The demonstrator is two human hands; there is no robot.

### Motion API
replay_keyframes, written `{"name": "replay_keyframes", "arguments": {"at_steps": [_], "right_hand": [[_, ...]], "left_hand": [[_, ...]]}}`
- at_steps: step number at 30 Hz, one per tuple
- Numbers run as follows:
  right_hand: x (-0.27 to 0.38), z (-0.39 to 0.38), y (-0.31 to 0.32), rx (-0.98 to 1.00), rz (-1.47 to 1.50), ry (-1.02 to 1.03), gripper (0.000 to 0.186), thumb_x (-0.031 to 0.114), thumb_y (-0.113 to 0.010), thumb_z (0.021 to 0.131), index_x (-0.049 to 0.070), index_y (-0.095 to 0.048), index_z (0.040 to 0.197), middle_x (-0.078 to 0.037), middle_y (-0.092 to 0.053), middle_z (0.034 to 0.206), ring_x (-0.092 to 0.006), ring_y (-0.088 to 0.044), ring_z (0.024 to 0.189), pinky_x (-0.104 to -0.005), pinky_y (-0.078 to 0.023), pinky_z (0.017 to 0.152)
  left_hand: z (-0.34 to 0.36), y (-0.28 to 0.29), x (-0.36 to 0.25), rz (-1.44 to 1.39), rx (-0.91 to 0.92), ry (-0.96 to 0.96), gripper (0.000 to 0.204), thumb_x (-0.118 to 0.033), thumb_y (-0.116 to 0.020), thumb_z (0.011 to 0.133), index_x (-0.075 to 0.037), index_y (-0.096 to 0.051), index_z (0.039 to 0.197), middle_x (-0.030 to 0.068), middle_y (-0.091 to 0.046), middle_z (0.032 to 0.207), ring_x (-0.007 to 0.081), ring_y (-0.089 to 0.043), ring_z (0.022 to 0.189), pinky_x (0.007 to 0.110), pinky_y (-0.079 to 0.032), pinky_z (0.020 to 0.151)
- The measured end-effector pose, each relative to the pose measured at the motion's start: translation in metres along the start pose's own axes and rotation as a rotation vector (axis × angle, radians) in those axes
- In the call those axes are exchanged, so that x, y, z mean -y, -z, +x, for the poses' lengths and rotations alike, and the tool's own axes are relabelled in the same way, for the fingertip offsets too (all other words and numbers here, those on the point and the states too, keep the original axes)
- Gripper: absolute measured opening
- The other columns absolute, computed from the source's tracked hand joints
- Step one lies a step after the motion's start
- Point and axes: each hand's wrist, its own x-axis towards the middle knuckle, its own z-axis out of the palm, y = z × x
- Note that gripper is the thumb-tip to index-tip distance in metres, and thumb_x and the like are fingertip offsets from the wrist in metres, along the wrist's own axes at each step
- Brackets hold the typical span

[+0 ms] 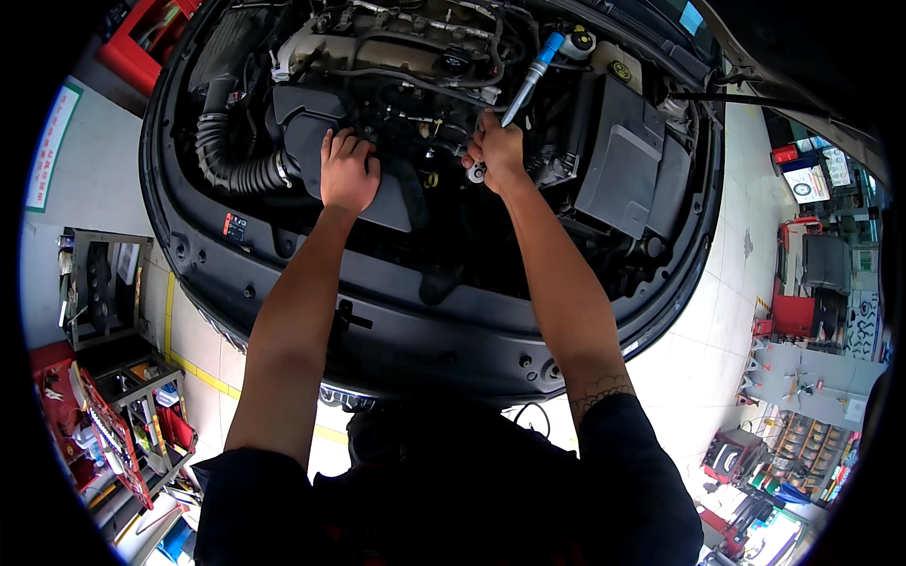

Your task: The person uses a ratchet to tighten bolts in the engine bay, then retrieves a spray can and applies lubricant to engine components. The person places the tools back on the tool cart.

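Note:
My right hand is closed around a torque wrench close to its ratchet head. The head's round silver end shows just below my fingers, over the front of the engine bay. From my hand the wrench's silver shaft slants up and to the right, ending in a blue handle. What the head sits on, if anything, is hidden. My left hand lies palm down on a black plastic engine-bay housing, fingers slightly bent and holding nothing. Hoses and wiring fill the gap between my hands.
A ribbed black intake hose runs left of the housing. At right stand a black box cover and capped reservoirs. The car's front panel crosses beneath my forearms. A tool cart is at left, shelves and equipment at right.

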Motion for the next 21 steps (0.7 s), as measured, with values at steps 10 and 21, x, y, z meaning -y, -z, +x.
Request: {"name": "replay_keyframes", "arguments": {"at_steps": [10,21], "right_hand": [[-0.017,-0.008,-0.011,-0.060,0.113,0.011,0.038,0.032,-0.051,0.109,0.010,-0.042,0.078,0.000,-0.032,0.059,-0.0160,-0.034,0.046,-0.0398,-0.041,0.047],[-0.058,-0.032,0.004,-0.510,0.489,0.060,0.042,0.038,-0.047,0.110,0.009,-0.040,0.080,-0.001,-0.035,0.059,-0.0160,-0.037,0.046,-0.0369,-0.042,0.044]], "left_hand": [[0.000,-0.002,0.004,0.002,-0.011,-0.018,0.015,-0.013,-0.061,0.086,-0.006,-0.072,0.093,0.0093,-0.068,0.108,0.0288,-0.054,0.128,0.050,-0.029,0.123],[-0.001,-0.004,0.007,-0.003,-0.002,-0.014,0.017,-0.014,-0.060,0.087,-0.007,-0.072,0.095,0.0092,-0.069,0.109,0.0272,-0.054,0.130,0.049,-0.028,0.123]]}}
